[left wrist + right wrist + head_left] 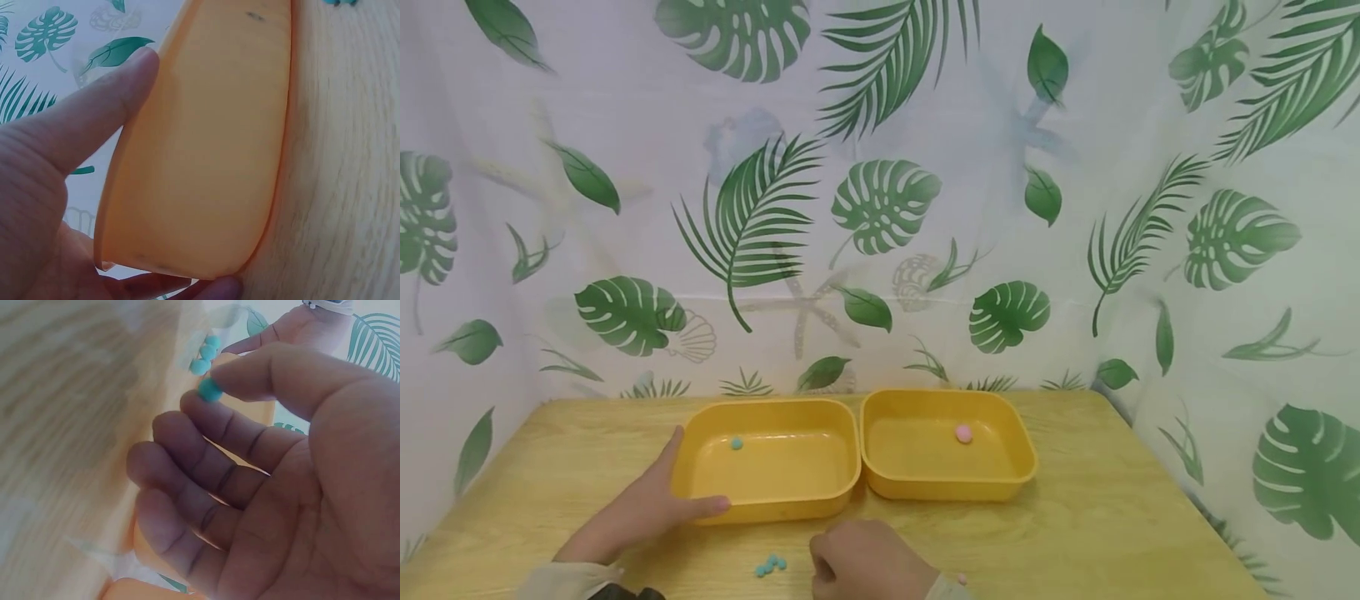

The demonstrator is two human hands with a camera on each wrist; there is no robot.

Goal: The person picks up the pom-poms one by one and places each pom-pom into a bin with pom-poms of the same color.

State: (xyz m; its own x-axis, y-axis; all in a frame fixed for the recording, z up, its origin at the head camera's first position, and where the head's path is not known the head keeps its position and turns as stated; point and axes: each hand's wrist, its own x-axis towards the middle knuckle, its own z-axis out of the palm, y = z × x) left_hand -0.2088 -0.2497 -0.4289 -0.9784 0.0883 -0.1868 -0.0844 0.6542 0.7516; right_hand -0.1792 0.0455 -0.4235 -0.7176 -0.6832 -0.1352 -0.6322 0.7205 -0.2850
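Pinching a turquoise ball (210, 390) between thumb and forefinger in front of the left yellow tray (775, 469), the right hand (872, 561) could lose it if that small fingertip contact slackens, while the left hand (653, 502), thumb and fingers spread, grips the tray's near-left corner.

At the head view's six o'clock, the right hand (872, 561) hides its pinched teal ball (210, 389), while the left-wrist view's top edge crops loose teal beads (342, 2) toward half past one.
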